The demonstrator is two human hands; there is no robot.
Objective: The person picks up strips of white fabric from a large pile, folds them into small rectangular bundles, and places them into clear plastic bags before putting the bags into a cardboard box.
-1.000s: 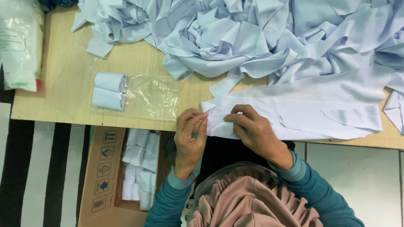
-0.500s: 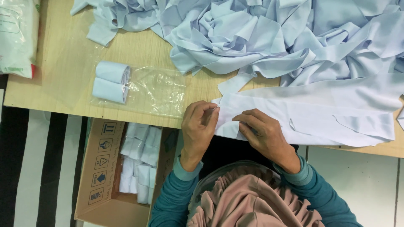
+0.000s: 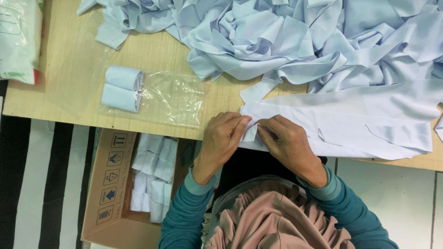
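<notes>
2 hands meet at the near end of a pale strip of cloth [image 3: 341, 131] on the desk [image 3: 74, 83], at 6 o'clock: left hand [image 3: 220, 140] and right hand [image 3: 286, 145] each grip it, pinching the end over, likely starting a roll; tight, even turns are called for.

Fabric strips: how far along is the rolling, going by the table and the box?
Done: two rolled strips lie in a clear bag on the table, and more rolls fill the cardboard box below. In hand: left hand and right hand pinch the end of one flat strip. Left: a big loose pile of fabric.
</notes>
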